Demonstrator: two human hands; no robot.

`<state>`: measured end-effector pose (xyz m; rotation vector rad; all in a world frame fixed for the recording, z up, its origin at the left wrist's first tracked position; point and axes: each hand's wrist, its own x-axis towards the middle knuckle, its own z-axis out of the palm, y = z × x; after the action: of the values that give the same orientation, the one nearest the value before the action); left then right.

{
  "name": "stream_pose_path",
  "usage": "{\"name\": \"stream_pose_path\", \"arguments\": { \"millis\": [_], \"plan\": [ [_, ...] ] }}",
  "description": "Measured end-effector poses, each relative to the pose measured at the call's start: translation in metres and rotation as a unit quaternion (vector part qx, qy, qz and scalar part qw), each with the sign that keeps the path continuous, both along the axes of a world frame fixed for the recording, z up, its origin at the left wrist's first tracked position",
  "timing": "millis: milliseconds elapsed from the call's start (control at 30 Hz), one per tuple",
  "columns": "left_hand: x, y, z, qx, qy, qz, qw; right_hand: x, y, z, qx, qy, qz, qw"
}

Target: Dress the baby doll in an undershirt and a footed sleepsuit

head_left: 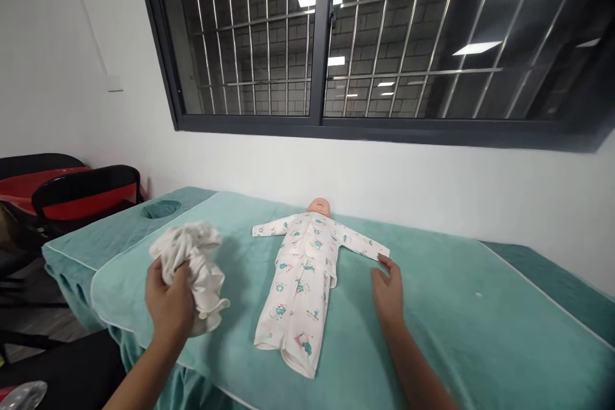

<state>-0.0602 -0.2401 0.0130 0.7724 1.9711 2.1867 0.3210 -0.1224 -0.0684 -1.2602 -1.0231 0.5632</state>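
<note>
My left hand [170,301] is closed around a crumpled white cloth [204,269] with soft, ruffled folds, held above the left part of the bed. A baby doll lies on its back in the middle, its head [319,207] toward the wall. It wears a white printed top [312,237] and matching trousers [293,314], with both sleeves spread out sideways. My right hand [388,285] is at the cuff of the sleeve [365,245] on the right. Its fingertips touch the cuff edge, with thumb and forefinger slightly apart. No doll hands show at the cuffs.
A green plush cover [456,333] lies over the bed, which has a face hole [161,208] at its left end. Red and black chairs [91,195] stand at the left. Behind the bed is a white wall with a barred window [317,122].
</note>
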Motion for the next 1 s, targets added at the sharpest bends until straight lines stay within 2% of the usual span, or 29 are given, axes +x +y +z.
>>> {"name": "stream_pose_path", "arguments": {
  "millis": [67,133,200,267,333,400,433,500,567,667,733,833,933,1000],
  "plan": [
    [0.029,0.008,0.010,0.005,0.006,-0.053,0.999,-0.016,-0.023,0.014,0.048,-0.004,0.118,0.992],
    [0.060,0.008,0.023,0.027,-0.003,-0.134,0.991,-0.035,-0.041,0.033,0.058,-0.019,0.255,0.965],
    [0.088,0.003,0.038,0.037,-0.054,-0.250,0.966,-0.051,-0.052,0.054,0.064,-0.043,0.361,0.929],
    [0.108,0.000,0.048,0.029,-0.106,-0.371,0.922,-0.061,-0.054,0.074,0.071,-0.022,0.422,0.904],
    [0.120,0.000,0.052,0.015,-0.145,-0.465,0.873,-0.067,-0.055,0.088,0.052,0.026,0.458,0.887],
    [0.128,0.003,0.049,0.006,-0.151,-0.520,0.841,-0.071,-0.059,0.094,0.018,0.083,0.492,0.867],
    [0.131,0.006,0.045,0.009,-0.133,-0.530,0.837,-0.073,-0.062,0.094,0.006,0.110,0.506,0.855],
    [0.136,0.011,0.034,0.025,-0.064,-0.520,0.852,-0.079,-0.072,0.089,-0.005,0.154,0.518,0.841],
    [0.141,0.017,0.022,0.030,0.006,-0.506,0.862,-0.085,-0.081,0.080,-0.016,0.182,0.500,0.846],
    [0.146,0.023,0.011,0.006,0.053,-0.541,0.840,-0.084,-0.083,0.070,-0.054,0.183,0.433,0.881],
    [0.146,0.026,0.010,-0.008,0.085,-0.567,0.819,-0.072,-0.078,0.073,-0.061,0.167,0.394,0.902],
    [0.140,0.029,0.016,-0.041,0.126,-0.569,0.811,-0.040,-0.064,0.098,-0.048,0.132,0.365,0.920],
    [0.128,0.036,0.019,-0.093,0.121,-0.538,0.829,0.007,-0.053,0.135,-0.030,0.045,0.341,0.938],
    [0.117,0.044,0.015,-0.121,0.102,-0.505,0.849,0.041,-0.049,0.149,-0.050,-0.035,0.329,0.942]
  ]
}}
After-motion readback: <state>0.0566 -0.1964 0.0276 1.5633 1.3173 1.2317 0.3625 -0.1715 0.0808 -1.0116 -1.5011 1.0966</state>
